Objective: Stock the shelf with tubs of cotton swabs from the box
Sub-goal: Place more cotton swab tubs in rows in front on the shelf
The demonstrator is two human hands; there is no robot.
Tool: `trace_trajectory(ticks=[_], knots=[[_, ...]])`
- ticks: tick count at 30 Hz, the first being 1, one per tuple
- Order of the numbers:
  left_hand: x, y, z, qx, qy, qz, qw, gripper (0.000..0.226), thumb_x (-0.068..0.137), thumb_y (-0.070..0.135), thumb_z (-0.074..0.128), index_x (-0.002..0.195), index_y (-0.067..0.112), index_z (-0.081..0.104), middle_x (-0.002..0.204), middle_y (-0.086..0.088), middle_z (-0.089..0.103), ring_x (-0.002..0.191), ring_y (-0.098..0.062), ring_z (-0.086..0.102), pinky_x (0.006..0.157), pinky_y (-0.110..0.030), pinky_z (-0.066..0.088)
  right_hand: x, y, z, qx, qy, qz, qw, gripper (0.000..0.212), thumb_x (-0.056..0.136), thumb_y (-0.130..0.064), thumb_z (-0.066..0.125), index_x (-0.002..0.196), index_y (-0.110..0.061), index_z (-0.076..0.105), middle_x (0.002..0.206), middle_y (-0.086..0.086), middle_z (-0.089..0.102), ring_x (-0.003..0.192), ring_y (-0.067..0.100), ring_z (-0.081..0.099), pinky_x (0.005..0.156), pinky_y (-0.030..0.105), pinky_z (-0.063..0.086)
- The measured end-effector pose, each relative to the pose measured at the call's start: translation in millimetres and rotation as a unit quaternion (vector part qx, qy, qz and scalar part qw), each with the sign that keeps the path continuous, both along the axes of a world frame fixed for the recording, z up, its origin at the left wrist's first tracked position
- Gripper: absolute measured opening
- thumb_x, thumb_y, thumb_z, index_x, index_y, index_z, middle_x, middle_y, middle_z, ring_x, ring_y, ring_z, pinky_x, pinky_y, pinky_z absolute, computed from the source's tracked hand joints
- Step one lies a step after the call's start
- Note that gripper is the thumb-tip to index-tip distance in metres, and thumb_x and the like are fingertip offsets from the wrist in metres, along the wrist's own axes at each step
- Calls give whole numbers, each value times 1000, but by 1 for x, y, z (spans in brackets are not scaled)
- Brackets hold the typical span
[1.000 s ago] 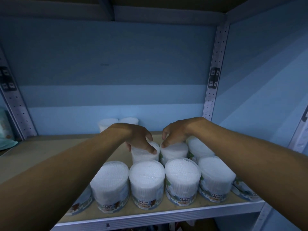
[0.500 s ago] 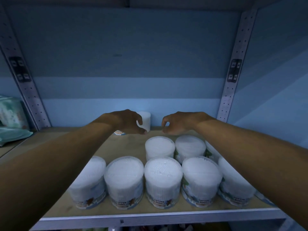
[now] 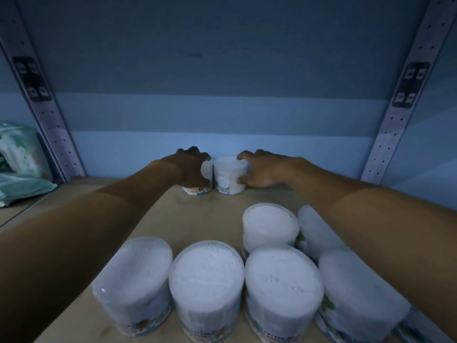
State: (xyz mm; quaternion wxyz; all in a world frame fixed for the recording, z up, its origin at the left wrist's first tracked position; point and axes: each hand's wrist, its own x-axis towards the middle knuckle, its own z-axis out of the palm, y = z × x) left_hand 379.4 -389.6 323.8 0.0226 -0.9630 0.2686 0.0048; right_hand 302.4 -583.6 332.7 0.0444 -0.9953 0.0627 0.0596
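at shelf [image 3: 197,219] back, left grip [image 3: 193,167] clasps left tub [image 3: 197,190], right grip [image 3: 264,170] right tub [image 3: 228,174]; dragged low, they could topple front tubs [image 3: 207,273].

Left tub [image 3: 197,190] and right tub [image 3: 230,173], white cotton buds, stand upright side by side.

The barcoded cotton-bud tub [image 3: 228,174] in my right hand [image 3: 262,169] is white with a black-and-white barcode at its foot; the neighbour tub [image 3: 197,191] in my left hand [image 3: 191,167], touching it on the left, has an orange-and-blue band. Nearer me than the barcoded cotton-bud tub, the front tubs [image 3: 207,276] are white-topped with blue labels and dark lettering, on a tan shelf board [image 3: 197,219]. Behind it the back wall [image 3: 222,115] runs in blue bands, darker above, between grey uprights [image 3: 49,120] dotted with holes; far to its left lie green-and-white packets [image 3: 19,149].
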Motion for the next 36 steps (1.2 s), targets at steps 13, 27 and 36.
trace_trajectory(ticks=[13, 27, 36], knots=[[44, -10, -7, -13, 26, 21, 999, 74, 82, 58, 66, 144, 31, 36, 140, -6, 46, 125, -30, 49, 96, -40, 46, 58, 17, -11, -23, -20, 12, 999, 91, 84, -68, 62, 155, -30, 21, 152, 8, 38, 134, 31, 45, 102, 47, 44], [52, -5, -5, -69, 60, 16, 996, 54, 82, 50, 70, 126, 30, 47, 134, -6, 51, 110, -29, 53, 78, -34, 48, 66, 16, -17, -27, -8, 17, 999, 81, 93, -59, 57, 158, -32, 18, 157, 7, 36, 136, 31, 43, 105, 44, 43], [40, 3, -4, -79, 63, 16, 995, 58, 78, 52, 74, 127, 31, 50, 134, -4, 48, 109, -25, 49, 76, -32, 46, 48, 17, -15, -32, 1, 36, 999, 81, 92, -57, 59, 157, -36, 16, 160, 6, 32, 139, 30, 40, 107, 45, 41]])
